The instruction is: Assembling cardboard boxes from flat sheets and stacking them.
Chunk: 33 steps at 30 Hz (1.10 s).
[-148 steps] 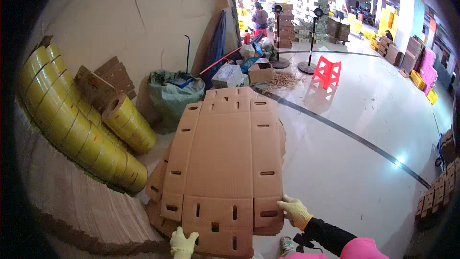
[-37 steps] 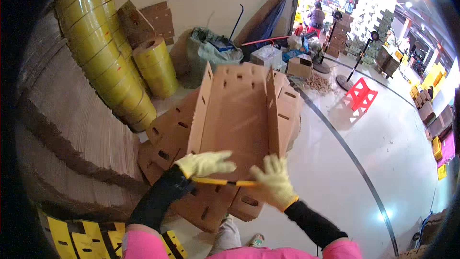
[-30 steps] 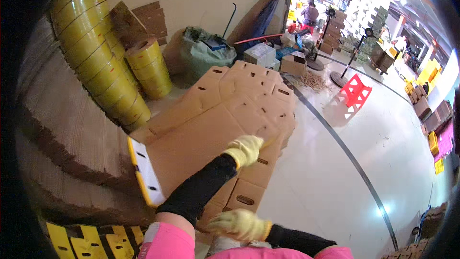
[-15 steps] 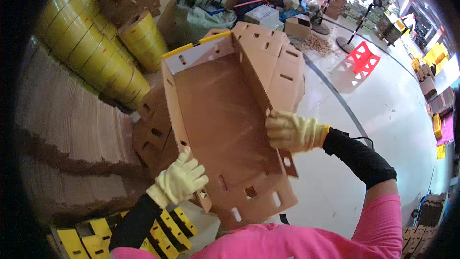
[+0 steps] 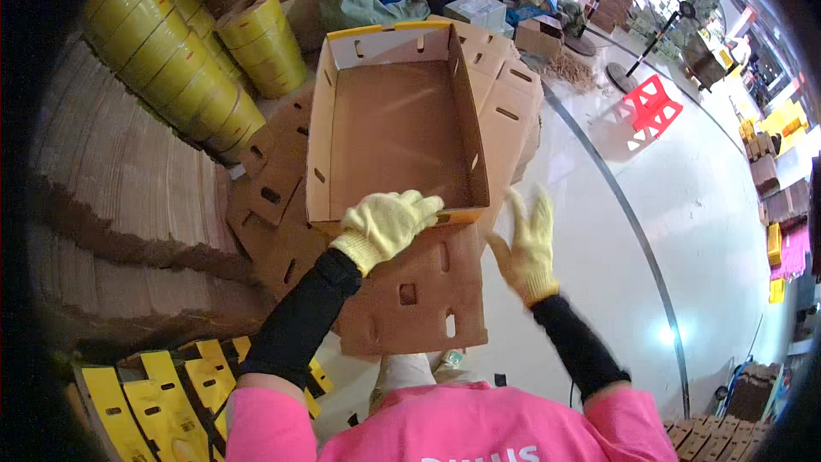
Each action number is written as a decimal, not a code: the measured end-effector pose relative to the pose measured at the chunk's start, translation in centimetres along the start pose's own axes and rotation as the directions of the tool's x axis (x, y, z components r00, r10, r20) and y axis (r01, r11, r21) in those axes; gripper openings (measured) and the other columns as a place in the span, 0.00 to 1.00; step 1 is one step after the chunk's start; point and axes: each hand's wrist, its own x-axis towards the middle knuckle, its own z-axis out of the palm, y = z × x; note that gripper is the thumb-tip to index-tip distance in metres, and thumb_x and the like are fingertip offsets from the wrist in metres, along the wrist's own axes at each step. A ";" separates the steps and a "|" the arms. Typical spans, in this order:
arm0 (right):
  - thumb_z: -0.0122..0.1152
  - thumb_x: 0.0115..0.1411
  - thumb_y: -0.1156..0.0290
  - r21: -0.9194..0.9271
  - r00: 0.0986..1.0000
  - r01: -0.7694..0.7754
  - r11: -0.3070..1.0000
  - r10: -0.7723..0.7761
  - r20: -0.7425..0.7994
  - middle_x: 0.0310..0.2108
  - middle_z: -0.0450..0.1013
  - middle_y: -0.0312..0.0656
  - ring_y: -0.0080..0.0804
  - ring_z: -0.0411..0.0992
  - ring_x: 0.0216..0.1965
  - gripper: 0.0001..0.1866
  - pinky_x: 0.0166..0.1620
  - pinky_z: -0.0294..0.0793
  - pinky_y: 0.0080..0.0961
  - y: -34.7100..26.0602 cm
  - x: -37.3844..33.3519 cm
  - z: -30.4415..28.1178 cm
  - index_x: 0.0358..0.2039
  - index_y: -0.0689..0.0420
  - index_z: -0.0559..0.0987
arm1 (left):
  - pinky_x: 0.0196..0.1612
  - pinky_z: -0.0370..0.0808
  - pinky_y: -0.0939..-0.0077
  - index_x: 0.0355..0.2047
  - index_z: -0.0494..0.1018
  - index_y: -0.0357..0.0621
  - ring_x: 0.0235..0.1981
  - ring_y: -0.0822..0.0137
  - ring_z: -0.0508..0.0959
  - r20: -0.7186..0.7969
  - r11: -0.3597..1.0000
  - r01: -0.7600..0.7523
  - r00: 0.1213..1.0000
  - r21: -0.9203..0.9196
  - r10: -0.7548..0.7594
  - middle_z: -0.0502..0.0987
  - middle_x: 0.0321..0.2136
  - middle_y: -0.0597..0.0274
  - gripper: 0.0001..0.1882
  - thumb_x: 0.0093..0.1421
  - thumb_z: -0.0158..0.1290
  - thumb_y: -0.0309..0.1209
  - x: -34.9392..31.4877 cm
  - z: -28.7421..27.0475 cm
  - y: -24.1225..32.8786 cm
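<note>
Your tray [image 5: 395, 133] lies on the sheets [image 5: 505, 133], its side walls [image 5: 320, 133] standing and its far wall [image 5: 389, 47] upright, white inside with a yellow top edge. Your left hand [image 5: 385, 221] lies over the tray's near wall [image 5: 462, 216], fingers pointing right; whether it pinches that wall or only presses, I can't tell. Your right hand [image 5: 528, 246] is apart from the tray, just off its near right corner, fingers spread, holding nothing. The step in hand looks like setting the near wall. To do it well, press along its whole length, match the pressure at both corners, and don't bow the side walls outward. Left of the tray stand rolls [image 5: 261, 43]; beyond its far end, a sack [image 5: 368, 2]; well to its right, a stool [image 5: 652, 109].
</note>
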 end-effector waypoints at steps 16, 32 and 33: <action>0.68 0.58 0.58 0.190 0.946 0.071 0.979 -0.126 0.297 0.31 0.80 0.49 0.49 0.81 0.35 0.18 0.36 0.78 0.45 -7.2 16.8 -4.7 0.43 0.56 0.77 | 0.60 0.73 0.67 0.59 0.74 0.42 0.55 0.55 0.78 0.415 0.781 0.046 0.866 -0.623 0.279 0.81 0.50 0.45 0.24 0.75 0.42 0.44 8.7 -4.0 -9.3; 0.70 0.52 0.42 0.112 0.787 0.529 0.841 -0.535 0.308 0.51 0.73 0.48 0.51 0.72 0.52 0.37 0.59 0.71 0.45 -3.8 20.9 1.2 0.56 0.53 0.76 | 0.70 0.58 0.44 0.64 0.68 0.41 0.64 0.40 0.69 0.000 0.957 0.286 0.958 0.041 -0.286 0.71 0.60 0.37 0.37 0.60 0.60 0.48 1.3 -1.5 -7.7; 0.70 0.53 0.43 -0.019 0.754 0.603 0.797 -0.562 0.342 0.50 0.73 0.48 0.51 0.72 0.50 0.36 0.58 0.72 0.45 -4.3 19.6 1.7 0.56 0.52 0.75 | 0.69 0.61 0.44 0.64 0.69 0.45 0.62 0.41 0.70 -0.076 0.952 0.294 0.955 0.086 -0.288 0.72 0.59 0.40 0.33 0.61 0.58 0.44 0.2 0.1 -7.6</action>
